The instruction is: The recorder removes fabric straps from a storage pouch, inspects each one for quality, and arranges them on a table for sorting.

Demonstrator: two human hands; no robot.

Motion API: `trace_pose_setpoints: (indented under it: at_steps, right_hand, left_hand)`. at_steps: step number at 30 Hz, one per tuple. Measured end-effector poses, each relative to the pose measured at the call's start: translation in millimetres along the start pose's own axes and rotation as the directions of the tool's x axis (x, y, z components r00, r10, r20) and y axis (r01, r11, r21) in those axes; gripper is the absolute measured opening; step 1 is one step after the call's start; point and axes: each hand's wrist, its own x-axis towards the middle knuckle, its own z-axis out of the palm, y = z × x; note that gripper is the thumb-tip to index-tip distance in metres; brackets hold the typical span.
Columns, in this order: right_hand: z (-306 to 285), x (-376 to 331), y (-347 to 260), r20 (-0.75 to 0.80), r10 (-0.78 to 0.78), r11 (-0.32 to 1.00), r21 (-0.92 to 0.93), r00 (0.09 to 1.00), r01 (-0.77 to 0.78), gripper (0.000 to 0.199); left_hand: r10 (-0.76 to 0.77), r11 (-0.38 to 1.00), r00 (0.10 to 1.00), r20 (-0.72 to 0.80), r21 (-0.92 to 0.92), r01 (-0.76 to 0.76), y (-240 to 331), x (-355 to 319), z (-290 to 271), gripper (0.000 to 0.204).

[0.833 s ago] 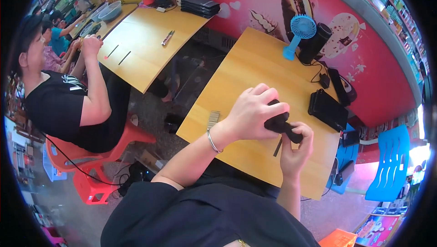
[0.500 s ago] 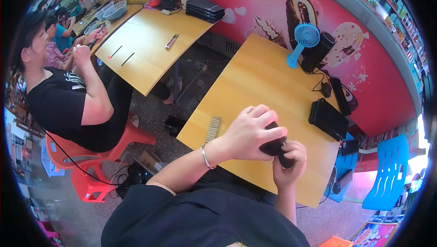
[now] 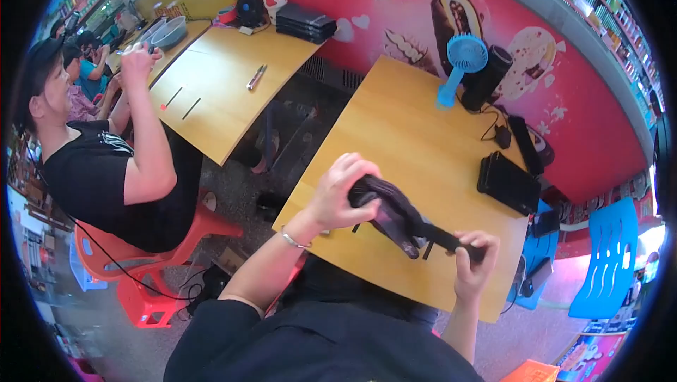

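Above the near part of the wooden table (image 3: 367,121), both my hands hold a dark folding umbrella (image 3: 396,214), its shiny black-purple fabric hanging loose. My left hand (image 3: 342,192) is closed round the fabric at the left end, thumb on the near side. At the right end, my right hand (image 3: 475,263) grips the black handle. Thin dark rods stick out from under the fabric. A striped flat strip that lay by my left wrist is almost wholly hidden behind it.
At the table's far right stand a blue handheld fan (image 3: 462,65), a black cylinder (image 3: 490,75) and a black case (image 3: 508,183). A blue chair (image 3: 605,259) is at the right. Leftward, a person in black (image 3: 106,170) sits at another table (image 3: 233,58) holding black pouches (image 3: 305,22) and a pen-like tool (image 3: 256,77).
My hands have moved apart, the left one leftward and up, the right one rightward. The umbrella, bunched between them before, is now stretched out with its fabric loose. The seated person's hands have risen.
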Motion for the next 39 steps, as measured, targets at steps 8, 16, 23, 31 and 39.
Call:
trace_pose_setpoints:
  at_steps: [8, 16, 23, 31, 39]
  right_hand:
    - [24, 30, -9, 0.261, -0.055, 0.986, -0.140, 0.964, 0.094, 0.081]
    - [66, 26, 5, 0.222, -0.271, 0.850, -0.402, 0.937, 0.341, 0.036]
    - [33, 53, -11, -0.054, -0.185, 0.884, 0.428, 0.981, 0.190, 0.049]
    - [-228, 21, -90, -0.385, -0.359, 0.724, 0.459, 0.850, 0.514, 0.038]
    - [-153, 26, -21, -0.049, -0.112, 0.862, -0.502, 0.992, 0.073, 0.039]
  left_hand:
    - [0.105, 0.991, 0.992, -0.070, 0.086, -0.099, 15, 16, 26, 0.031]
    - [0.111, 0.975, 0.982, -0.150, 0.209, -0.078, 35, 21, 38, 0.027]
    - [-0.091, 0.995, 0.920, -0.381, 0.008, 0.102, -15, 20, 19, 0.022]
    - [-0.469, 0.878, 0.494, -0.732, -0.325, 0.352, -115, -7, -68, 0.015]
    - [-0.763, 0.606, 0.369, -0.532, -0.786, 0.121, -151, 114, 8, 0.044]
